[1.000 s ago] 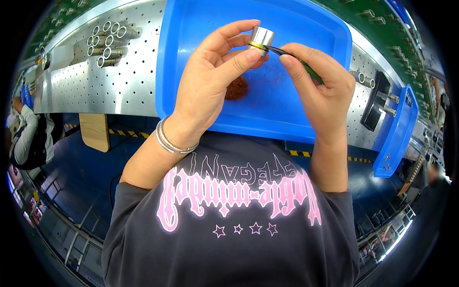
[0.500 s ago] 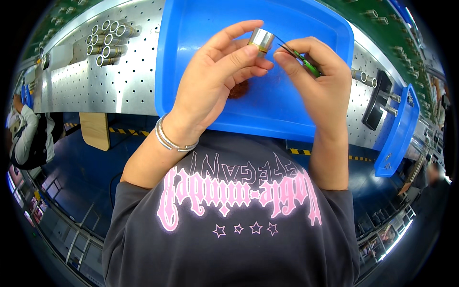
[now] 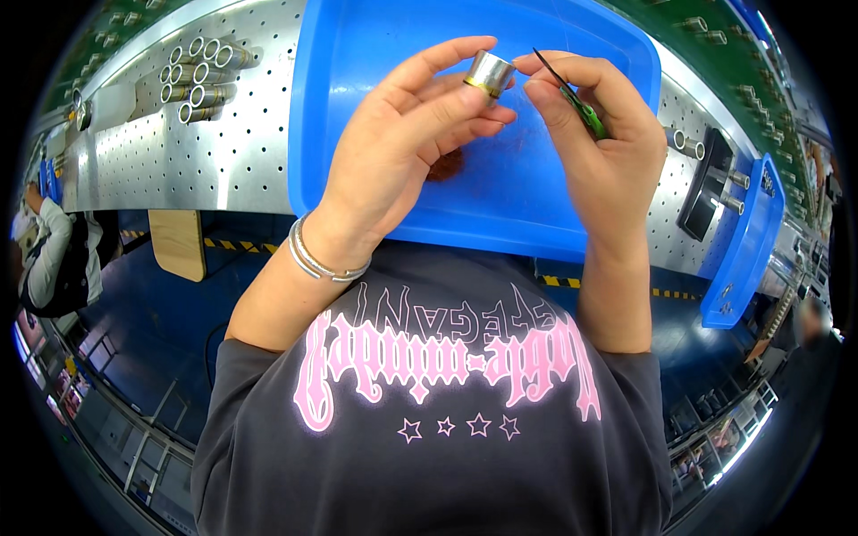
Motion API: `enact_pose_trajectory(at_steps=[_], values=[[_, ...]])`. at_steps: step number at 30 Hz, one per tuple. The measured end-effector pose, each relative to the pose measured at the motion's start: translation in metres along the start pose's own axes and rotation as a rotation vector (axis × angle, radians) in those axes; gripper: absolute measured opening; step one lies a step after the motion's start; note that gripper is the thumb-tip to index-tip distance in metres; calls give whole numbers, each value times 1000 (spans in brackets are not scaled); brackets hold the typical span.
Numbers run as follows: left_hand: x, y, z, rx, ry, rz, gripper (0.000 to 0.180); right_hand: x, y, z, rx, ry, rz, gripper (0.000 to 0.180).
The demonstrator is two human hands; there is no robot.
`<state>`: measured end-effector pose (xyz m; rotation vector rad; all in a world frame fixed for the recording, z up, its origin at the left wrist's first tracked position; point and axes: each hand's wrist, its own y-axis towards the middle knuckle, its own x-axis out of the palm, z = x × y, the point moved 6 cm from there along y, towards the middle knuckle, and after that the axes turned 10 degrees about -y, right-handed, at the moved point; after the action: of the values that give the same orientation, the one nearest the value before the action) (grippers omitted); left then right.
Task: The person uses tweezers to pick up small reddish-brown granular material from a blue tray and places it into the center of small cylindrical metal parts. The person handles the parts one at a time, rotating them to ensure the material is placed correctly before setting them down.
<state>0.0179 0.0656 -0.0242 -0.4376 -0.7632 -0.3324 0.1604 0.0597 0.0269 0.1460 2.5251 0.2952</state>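
Note:
My left hand (image 3: 416, 116) pinches a short shiny metal cylinder (image 3: 492, 70) between thumb and fingers, above a blue plastic tray. A yellowish band circles the cylinder's lower part. Close on its right, my right hand (image 3: 603, 129) is closed around a slim black-and-green pointed hand tool (image 3: 581, 109), whose exact kind I cannot make out. Its dark tip points up and away, apart from the cylinder. The right index fingertip is bent close beside the cylinder's rim; whether it touches is unclear. Beneath the left hand lies a reddish-brown clump (image 3: 445, 166), partly hidden.
The blue tray (image 3: 308, 116) rests on a perforated metal bench (image 3: 259, 161). Several metal tubes (image 3: 210, 74) lie at left. At right are more tubes (image 3: 684, 143), a black flat object (image 3: 706, 183) and a smaller blue tray (image 3: 742, 250). Another person's sleeve (image 3: 49, 250) shows far left.
My right hand has shifted slightly right and up, and the tool's tip has swung upward, away from the cylinder. The left hand and cylinder have barely moved.

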Motion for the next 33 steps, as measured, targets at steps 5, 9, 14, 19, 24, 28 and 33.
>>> enact_pose_trajectory(at_steps=[5, 9, 14, 19, 24, 28, 33], values=[[1, 0, 1, 58, 124, 6, 49, -1, -1, -6, -131, -24, 35, 17], [4, -2, 3, 83, 200, 0, 45, 0, -2, -6, -177, -27, 55, 19], [7, -3, 2, 124, 239, -39, 40, -3, -5, -10, -174, -67, 79, 18], [10, -5, 2, 168, 297, -59, 38, -6, -6, -7, -142, -19, 101, 14], [11, -5, 2, 153, 335, -79, 38, -18, -1, -2, -128, -113, 142, 9], [8, -5, 4, 142, 322, -23, 39, -24, 1, 3, -71, -4, 243, 12], [5, -3, 6, 157, 224, -2, 43, -20, -4, -8, -212, 33, 120, 17]])
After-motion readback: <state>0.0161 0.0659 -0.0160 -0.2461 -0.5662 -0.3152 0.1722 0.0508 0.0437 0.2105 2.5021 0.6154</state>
